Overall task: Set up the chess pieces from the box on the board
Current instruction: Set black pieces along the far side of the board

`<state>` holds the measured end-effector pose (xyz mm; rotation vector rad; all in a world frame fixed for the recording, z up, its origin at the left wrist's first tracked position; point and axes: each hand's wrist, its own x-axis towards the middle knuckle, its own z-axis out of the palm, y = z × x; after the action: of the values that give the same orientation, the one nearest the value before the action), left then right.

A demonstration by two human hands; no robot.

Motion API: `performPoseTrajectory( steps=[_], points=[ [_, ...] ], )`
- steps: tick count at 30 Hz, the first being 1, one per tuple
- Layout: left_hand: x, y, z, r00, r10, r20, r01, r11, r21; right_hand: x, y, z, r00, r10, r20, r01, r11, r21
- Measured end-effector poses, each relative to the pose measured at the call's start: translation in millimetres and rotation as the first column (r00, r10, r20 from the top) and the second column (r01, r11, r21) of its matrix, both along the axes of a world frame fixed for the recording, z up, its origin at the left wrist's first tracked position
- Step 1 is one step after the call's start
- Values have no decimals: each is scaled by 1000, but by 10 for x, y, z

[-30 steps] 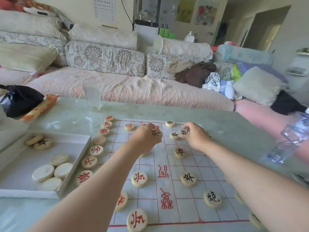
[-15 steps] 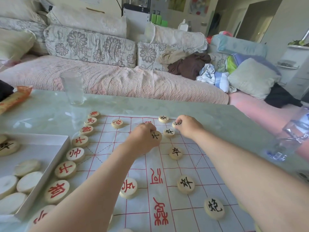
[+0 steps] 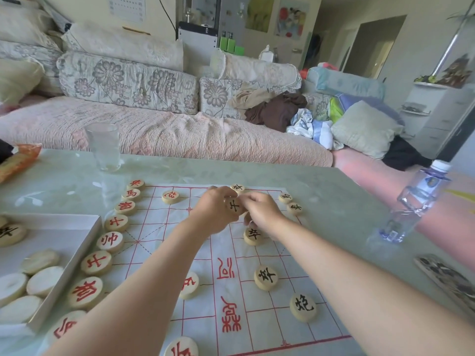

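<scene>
The paper chess board [image 3: 164,227] with red lines lies on the table. Red-marked pieces [image 3: 110,241] line its left edge, and others stand near the front. Black-marked pieces [image 3: 266,277] stand on the right half, two of them [image 3: 294,208] at the far right edge. My left hand [image 3: 213,214] holds a black-marked piece [image 3: 234,205] above the far middle of the board. My right hand [image 3: 264,214] is close against it, fingers curled down by that piece; whether it grips anything is hidden. The white box [image 3: 84,242] at left holds several face-down pieces.
An empty glass [image 3: 104,147] stands at the table's far left, with an orange snack packet [image 3: 18,160] beside it. A plastic water bottle [image 3: 411,204] stands at the right and a patterned flat object [image 3: 447,276] lies near the right edge. A sofa runs behind the table.
My right hand has come left and nearer, from the far right of the board to meet my left hand. The left hand still holds its black-marked piece. The view has tilted up.
</scene>
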<state>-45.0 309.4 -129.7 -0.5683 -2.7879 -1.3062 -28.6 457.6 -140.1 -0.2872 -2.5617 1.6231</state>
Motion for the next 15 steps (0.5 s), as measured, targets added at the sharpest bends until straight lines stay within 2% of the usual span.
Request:
performPoseTrajectory(
  steps=[3,8,15],
  points=[
    [39,12,38,998,-33,62,27,995,93,177,-32,38,999,-34,-2,34,991,-131],
    [157,65,58,982,-119,149,84,971,223,408,61,83,996,-85,-12,80,972,-222],
    [354,329,87,988,-129,87,109,972,209,641,289,175,997,-69,-41,53,950,-309]
  ],
)
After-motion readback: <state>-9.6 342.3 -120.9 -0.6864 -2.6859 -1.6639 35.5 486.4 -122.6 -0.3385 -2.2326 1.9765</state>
